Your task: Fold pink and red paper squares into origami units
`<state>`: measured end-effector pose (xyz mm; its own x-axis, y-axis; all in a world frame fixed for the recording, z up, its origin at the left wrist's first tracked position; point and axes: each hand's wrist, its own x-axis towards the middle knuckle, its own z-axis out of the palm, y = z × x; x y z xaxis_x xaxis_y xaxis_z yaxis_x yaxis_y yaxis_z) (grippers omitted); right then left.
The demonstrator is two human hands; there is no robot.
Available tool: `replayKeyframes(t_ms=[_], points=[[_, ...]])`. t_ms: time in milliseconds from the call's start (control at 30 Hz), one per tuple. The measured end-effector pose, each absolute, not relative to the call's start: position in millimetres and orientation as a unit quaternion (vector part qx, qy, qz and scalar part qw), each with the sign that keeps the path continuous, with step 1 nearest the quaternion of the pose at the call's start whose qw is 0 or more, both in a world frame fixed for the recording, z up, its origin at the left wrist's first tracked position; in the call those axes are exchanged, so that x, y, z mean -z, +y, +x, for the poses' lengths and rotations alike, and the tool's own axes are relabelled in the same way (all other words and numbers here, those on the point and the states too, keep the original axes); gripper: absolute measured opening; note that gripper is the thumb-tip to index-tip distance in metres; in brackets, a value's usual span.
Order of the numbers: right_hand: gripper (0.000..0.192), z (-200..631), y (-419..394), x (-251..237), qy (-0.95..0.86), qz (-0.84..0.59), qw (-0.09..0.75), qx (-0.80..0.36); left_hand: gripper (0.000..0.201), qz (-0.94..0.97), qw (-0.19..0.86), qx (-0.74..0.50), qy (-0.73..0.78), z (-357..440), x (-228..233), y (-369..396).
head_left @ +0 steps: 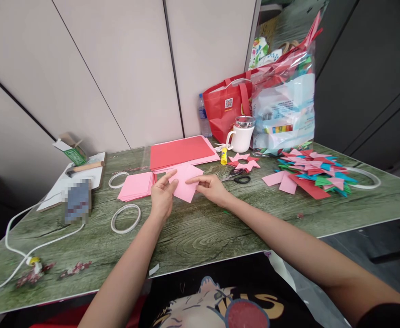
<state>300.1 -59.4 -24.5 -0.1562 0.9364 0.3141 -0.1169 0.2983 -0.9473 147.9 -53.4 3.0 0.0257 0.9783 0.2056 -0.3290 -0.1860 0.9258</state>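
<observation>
A sheet of pink paper (185,191), smooth and four-cornered, is held at an angle just above the table's middle, between a person's two bare hands. The left hand (163,196) is closed narrow, pinching the sheet's left side between thumb and fingers. The right hand (211,187) is partly curled, its index finger reaching over the sheet's right side; whether it grips or only presses, I cannot tell.

Just left of the sheet is a neat stack of pink paper squares (134,186), near two flat white tape rings, the nearer one (113,222) larger in view. Behind lie large red and pink sheets (179,152). To the right are a yellow glue stick (224,156), black-handled scissors (242,179) and a pointed ring of folded red and pink paper (249,165). Farther right is a loose heap of folded paper (319,166) in pink, red, blue and green.

The table (186,246) has a green wood-grain surface. Along its back stand a white mug (242,139), a red bag (220,114) and a clear plastic bag (285,105). A wooden-handled hammer (87,168) lies at left. Pale panels (118,68) rise behind; dark ones stand at right.
</observation>
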Motion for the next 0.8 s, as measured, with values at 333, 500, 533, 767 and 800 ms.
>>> replayKeyframes(t_ms=[333, 500, 533, 767, 800], points=[[0.028, 301, -62, 22, -0.658, -0.329, 0.519, -0.435, 0.034, 0.460, 0.540, -0.609, 0.355, 146, -2, -52], [0.033, 303, -66, 17, -0.675, -0.357, 0.492, -0.419, 0.034, 0.448, 0.556, -0.610, 0.343, 146, -2, -51], [0.034, 303, -66, 16, -0.676, -0.359, 0.489, -0.418, 0.035, 0.445, 0.561, -0.608, 0.341, 146, -2, -52], [0.028, 303, -68, 14, -0.677, -0.379, 0.484, -0.405, 0.037, 0.447, 0.573, -0.599, 0.335, 146, -4, -53], [0.028, 302, -68, 14, -0.675, -0.381, 0.488, -0.403, 0.037, 0.448, 0.576, -0.597, 0.334, 146, -5, -53]])
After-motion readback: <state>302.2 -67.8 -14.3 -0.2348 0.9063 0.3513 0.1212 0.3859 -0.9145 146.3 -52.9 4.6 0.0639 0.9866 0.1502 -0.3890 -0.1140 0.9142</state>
